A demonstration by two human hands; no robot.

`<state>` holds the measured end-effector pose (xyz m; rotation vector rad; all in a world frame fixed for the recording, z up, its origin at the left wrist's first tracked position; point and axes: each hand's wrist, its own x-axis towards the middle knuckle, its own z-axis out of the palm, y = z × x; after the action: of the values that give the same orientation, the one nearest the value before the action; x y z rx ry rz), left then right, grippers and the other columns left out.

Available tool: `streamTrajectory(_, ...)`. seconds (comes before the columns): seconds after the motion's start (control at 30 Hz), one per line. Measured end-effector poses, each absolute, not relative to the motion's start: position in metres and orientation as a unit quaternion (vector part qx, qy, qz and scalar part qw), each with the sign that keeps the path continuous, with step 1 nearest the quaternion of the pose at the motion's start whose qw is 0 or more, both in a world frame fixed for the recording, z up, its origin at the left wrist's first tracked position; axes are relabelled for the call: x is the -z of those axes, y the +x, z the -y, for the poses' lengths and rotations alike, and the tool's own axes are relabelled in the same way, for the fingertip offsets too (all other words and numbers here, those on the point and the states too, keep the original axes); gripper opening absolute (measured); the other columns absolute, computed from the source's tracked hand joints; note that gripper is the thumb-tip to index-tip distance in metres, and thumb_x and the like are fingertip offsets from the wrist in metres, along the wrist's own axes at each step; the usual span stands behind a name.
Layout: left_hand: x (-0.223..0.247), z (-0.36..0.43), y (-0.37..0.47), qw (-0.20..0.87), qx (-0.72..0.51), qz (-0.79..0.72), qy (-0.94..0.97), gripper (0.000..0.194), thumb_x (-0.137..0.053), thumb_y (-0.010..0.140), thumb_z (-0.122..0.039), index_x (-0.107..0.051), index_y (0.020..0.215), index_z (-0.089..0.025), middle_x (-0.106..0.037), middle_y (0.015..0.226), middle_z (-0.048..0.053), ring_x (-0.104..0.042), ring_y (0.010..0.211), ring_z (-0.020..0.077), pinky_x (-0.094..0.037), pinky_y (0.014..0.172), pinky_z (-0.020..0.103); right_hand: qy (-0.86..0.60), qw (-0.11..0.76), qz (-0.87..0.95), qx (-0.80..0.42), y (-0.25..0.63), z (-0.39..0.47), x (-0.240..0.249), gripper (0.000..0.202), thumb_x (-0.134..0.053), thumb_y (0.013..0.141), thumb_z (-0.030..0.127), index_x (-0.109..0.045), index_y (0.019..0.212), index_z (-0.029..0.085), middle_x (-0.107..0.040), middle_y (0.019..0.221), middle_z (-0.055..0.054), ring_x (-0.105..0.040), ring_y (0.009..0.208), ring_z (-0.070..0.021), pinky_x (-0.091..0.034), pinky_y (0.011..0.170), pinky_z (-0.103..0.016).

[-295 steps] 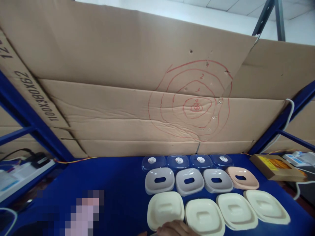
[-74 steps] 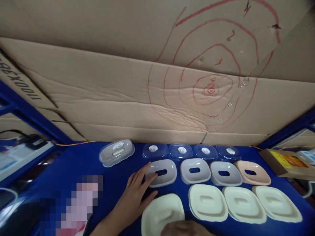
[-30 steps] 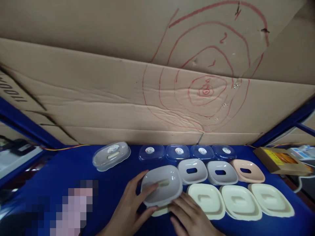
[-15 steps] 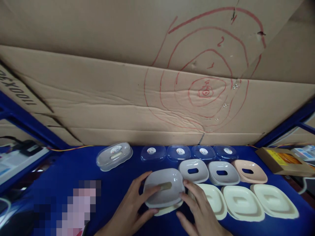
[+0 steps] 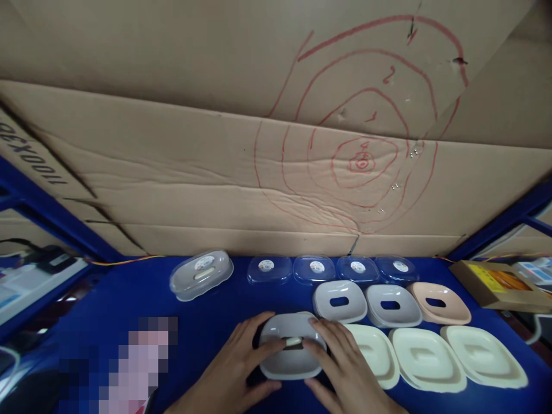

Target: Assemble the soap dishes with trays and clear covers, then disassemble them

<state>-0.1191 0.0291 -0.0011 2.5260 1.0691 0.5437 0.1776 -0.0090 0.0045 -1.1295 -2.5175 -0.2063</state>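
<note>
Both hands are closed around a grey oval soap dish tray (image 5: 293, 367) at the front middle of the table. My left hand (image 5: 241, 368) grips its left end, the index finger reaching in toward the centre slot. My right hand (image 5: 340, 365) grips the right end, fingers over the rim and into the tray. A cream ridge (image 5: 294, 342) shows through the slot; the rest of the cream base below is hidden. To the right, nearest my right hand, lie cream bases (image 5: 426, 356). Behind them are two grey trays (image 5: 340, 302) and a peach tray (image 5: 440, 303).
Several clear lids (image 5: 269, 270) with round stickers line the back. At back left sits a grey soap dish (image 5: 200, 276) under a clear lid. A cardboard box (image 5: 487, 287) stands at the right. A cardboard wall (image 5: 172, 161) with red rings closes off the back of the blue table (image 5: 142, 287).
The grey tray has moved down and toward me onto the cream base, whose ridge now pokes through the slot. My right fingers have moved over the rim into the tray.
</note>
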Motion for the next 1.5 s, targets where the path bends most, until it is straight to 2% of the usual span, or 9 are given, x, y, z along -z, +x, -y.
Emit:
streamTrajectory(0.2,0.004,-0.029,-0.118,0.161,-0.181,-0.385,0.891,0.081,-0.095,0.074,-0.016,-0.064,0.144,-0.040,-0.049,0.161,0.012,-0.058,0.140,0.0417,-0.057,0.110,0.065,-0.400,0.191,0.894,0.073,0.179,0.008,-0.002,0.057,-0.075,0.087,0.020,-0.064,0.143,0.019,-0.063,0.156,-0.018,-0.066,0.136,-0.0380,-0.063,0.104,-0.058)
streamTrajectory(0.5,0.007,-0.028,-0.117,0.151,-0.208,-0.384,0.887,0.082,-0.091,0.077,-0.013,-0.060,0.149,-0.038,-0.046,0.164,0.013,-0.058,0.140,0.0394,-0.059,0.110,0.060,-0.404,0.190,0.891,0.081,0.180,0.009,0.001,0.059,-0.074,0.090,0.018,-0.062,0.148,0.018,-0.056,0.162,-0.017,-0.059,0.146,-0.0375,-0.062,0.109,-0.055)
streamTrajectory(0.63,0.013,-0.026,-0.117,0.169,-0.211,-0.398,0.877,0.092,-0.093,0.075,-0.011,-0.054,0.154,-0.037,-0.046,0.164,0.013,-0.059,0.142,0.0385,-0.060,0.111,0.057,-0.404,0.185,0.893,0.075,0.180,0.007,0.002,0.060,-0.074,0.091,0.017,-0.061,0.149,0.018,-0.057,0.162,-0.017,-0.059,0.145,-0.0364,-0.060,0.112,-0.056)
streamTrajectory(0.8,0.018,-0.026,-0.116,0.197,-0.206,-0.410,0.866,0.108,-0.091,0.072,-0.006,-0.044,0.162,-0.042,-0.039,0.171,0.011,-0.053,0.149,0.0386,-0.054,0.117,0.059,-0.395,0.175,0.898,0.081,0.180,0.006,0.003,0.059,-0.072,0.091,0.015,-0.061,0.149,0.017,-0.058,0.161,-0.018,-0.061,0.144,-0.0375,-0.062,0.108,-0.059)
streamTrajectory(0.9,0.016,-0.025,-0.115,0.229,-0.186,-0.423,0.857,0.112,-0.091,0.074,-0.010,-0.037,0.166,-0.043,-0.036,0.174,0.012,-0.047,0.153,0.0412,-0.048,0.120,0.065,-0.394,0.168,0.901,0.071,0.180,0.007,0.003,0.062,-0.072,0.089,0.012,-0.061,0.149,0.018,-0.058,0.161,-0.017,-0.060,0.145,-0.0371,-0.061,0.110,-0.057)
streamTrajectory(1.07,0.005,-0.026,-0.115,0.287,-0.133,-0.429,0.847,0.101,-0.092,0.073,-0.020,-0.046,0.160,-0.041,-0.050,0.163,0.011,-0.048,0.149,0.0417,-0.040,0.122,0.071,-0.383,0.182,0.903,0.063,0.180,0.007,0.005,0.057,-0.071,0.093,0.015,-0.062,0.149,0.020,-0.057,0.163,-0.014,-0.059,0.147,-0.0348,-0.060,0.113,-0.054)
streamTrajectory(1.17,0.001,-0.028,-0.116,0.298,-0.131,-0.435,0.839,0.099,-0.094,0.070,-0.024,-0.050,0.158,-0.040,-0.051,0.160,0.011,-0.050,0.146,0.0412,-0.039,0.123,0.069,-0.384,0.189,0.902,0.056,0.181,0.008,0.004,0.055,-0.071,0.095,0.017,-0.062,0.149,0.022,-0.057,0.164,-0.012,-0.058,0.148,-0.0333,-0.059,0.115,-0.052)
streamTrajectory(1.37,0.001,-0.029,-0.117,0.307,-0.120,-0.440,0.835,0.104,-0.096,0.065,-0.024,-0.049,0.157,-0.039,-0.051,0.159,0.011,-0.048,0.146,0.0412,-0.037,0.123,0.068,-0.379,0.143,0.914,0.032,0.180,0.008,0.000,0.064,-0.075,0.089,0.013,-0.061,0.151,0.022,-0.055,0.165,-0.012,-0.056,0.150,-0.0340,-0.056,0.117,-0.052)
streamTrajectory(1.5,-0.001,-0.028,-0.118,0.300,-0.123,-0.434,0.840,0.104,-0.097,0.066,-0.025,-0.049,0.157,-0.040,-0.052,0.158,0.009,-0.050,0.144,0.0398,-0.039,0.122,0.065,-0.380,0.140,0.914,0.031,0.181,0.009,0.001,0.065,-0.076,0.089,0.013,-0.060,0.152,0.023,-0.054,0.166,-0.012,-0.053,0.152,-0.0341,-0.055,0.119,-0.052)
